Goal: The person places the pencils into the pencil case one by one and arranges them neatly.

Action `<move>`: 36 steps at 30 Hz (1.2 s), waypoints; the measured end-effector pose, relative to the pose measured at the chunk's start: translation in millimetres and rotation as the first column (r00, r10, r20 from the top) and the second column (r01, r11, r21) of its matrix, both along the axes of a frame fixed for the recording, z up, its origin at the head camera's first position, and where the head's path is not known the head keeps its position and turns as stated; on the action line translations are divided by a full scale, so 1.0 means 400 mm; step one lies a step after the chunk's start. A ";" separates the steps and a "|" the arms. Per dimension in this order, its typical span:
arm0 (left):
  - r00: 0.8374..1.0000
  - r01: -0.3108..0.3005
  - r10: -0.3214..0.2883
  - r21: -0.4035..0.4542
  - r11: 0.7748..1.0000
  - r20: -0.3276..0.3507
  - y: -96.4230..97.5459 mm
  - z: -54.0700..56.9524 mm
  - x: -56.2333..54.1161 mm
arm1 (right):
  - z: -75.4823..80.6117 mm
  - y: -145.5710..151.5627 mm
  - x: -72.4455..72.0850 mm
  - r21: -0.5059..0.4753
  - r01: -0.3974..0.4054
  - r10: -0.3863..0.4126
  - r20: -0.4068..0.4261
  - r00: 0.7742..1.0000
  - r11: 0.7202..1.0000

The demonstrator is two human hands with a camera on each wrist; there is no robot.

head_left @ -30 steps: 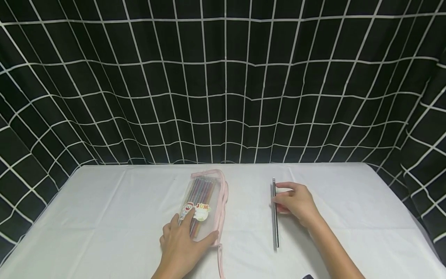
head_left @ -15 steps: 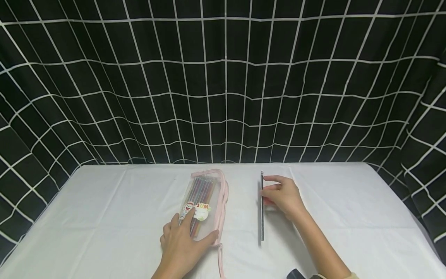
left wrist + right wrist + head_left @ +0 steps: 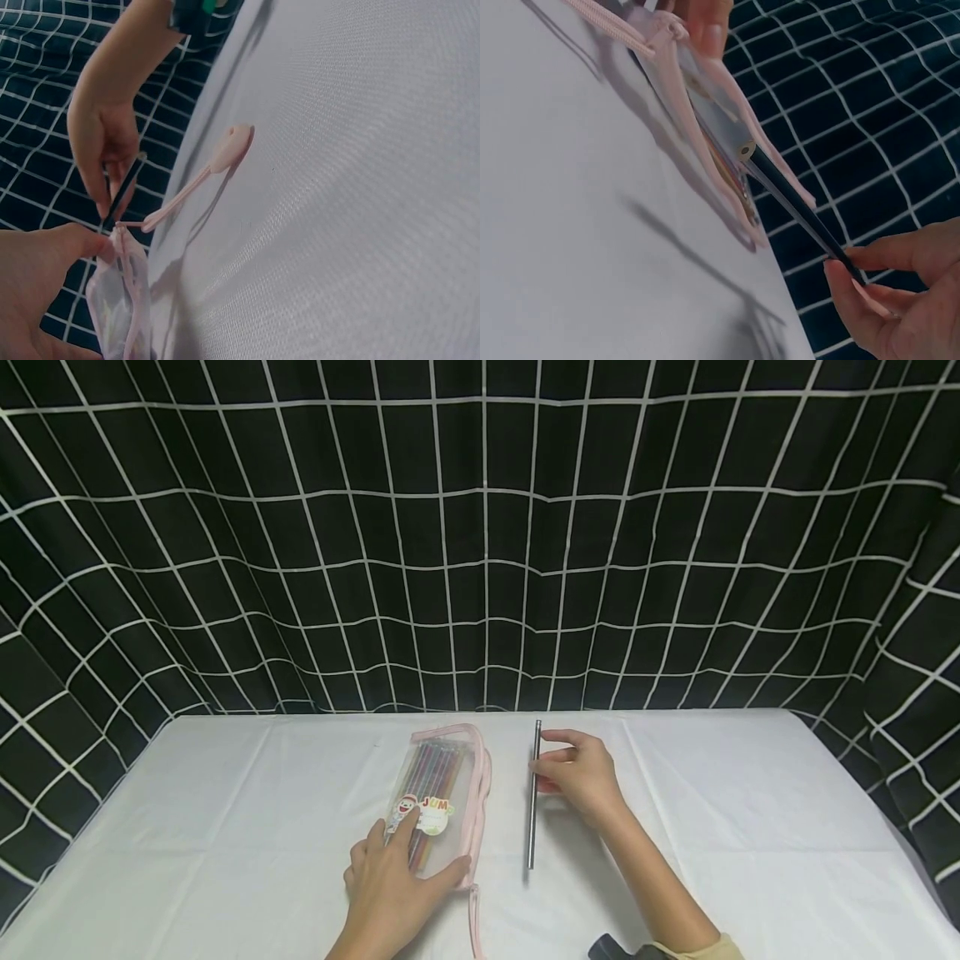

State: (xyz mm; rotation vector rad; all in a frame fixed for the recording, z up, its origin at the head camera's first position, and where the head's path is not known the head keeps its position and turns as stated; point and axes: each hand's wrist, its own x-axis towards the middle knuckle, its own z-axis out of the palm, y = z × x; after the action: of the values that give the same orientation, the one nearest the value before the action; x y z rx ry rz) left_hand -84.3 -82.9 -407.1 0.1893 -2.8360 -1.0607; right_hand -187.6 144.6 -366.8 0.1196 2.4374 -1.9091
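A clear pencil case [image 3: 476,797] with pink edging and a cartoon label lies left of centre in the head view, several coloured pencils [image 3: 435,764] inside. My left hand [image 3: 393,881] holds its near end, fingers over the clear face and thumb at the zip edge. To the right, my right hand [image 3: 585,772] pinches a dark unsharpened pencil [image 3: 533,818] near its far end, above the cloth. Seen from the right wrist, the case's unzipped mouth [image 3: 716,169] gapes, and the pencil's flat wooden end [image 3: 745,151] overlaps it.
A pink zip-pull strap [image 3: 231,150] trails from the case's near end. White cloth [image 3: 225,827] covers the table, and a black curtain with a white grid [image 3: 480,527] rises behind it. A dark device [image 3: 611,947] sits by the right wrist at the bottom edge.
My right hand has carried the pencil leftward and slightly away from me, closer to the pencil case. The left hand and the case have stayed in place.
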 end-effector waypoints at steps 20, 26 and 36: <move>1.000 -0.004 0.004 -0.003 1.000 0.007 0.003 0.005 0.000 | -0.017 -0.078 -0.004 -0.079 0.064 -0.064 -0.010 0.998 0.995; 1.000 -0.005 0.005 -0.014 1.000 -0.002 0.005 0.003 -0.001 | -0.023 -0.089 0.000 -0.104 0.068 -0.069 0.001 0.998 0.992; 1.000 -0.005 0.005 -0.007 1.000 -0.003 0.005 0.003 0.002 | -0.033 -0.103 0.007 -0.172 0.080 -0.080 0.008 0.997 0.982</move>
State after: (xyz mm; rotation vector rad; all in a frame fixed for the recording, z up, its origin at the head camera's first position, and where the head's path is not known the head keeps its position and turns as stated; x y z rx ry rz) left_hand -83.5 -80.8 -405.9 0.1939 -2.8344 -1.0496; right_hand -184.7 103.3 -379.9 0.2146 2.2862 -2.1421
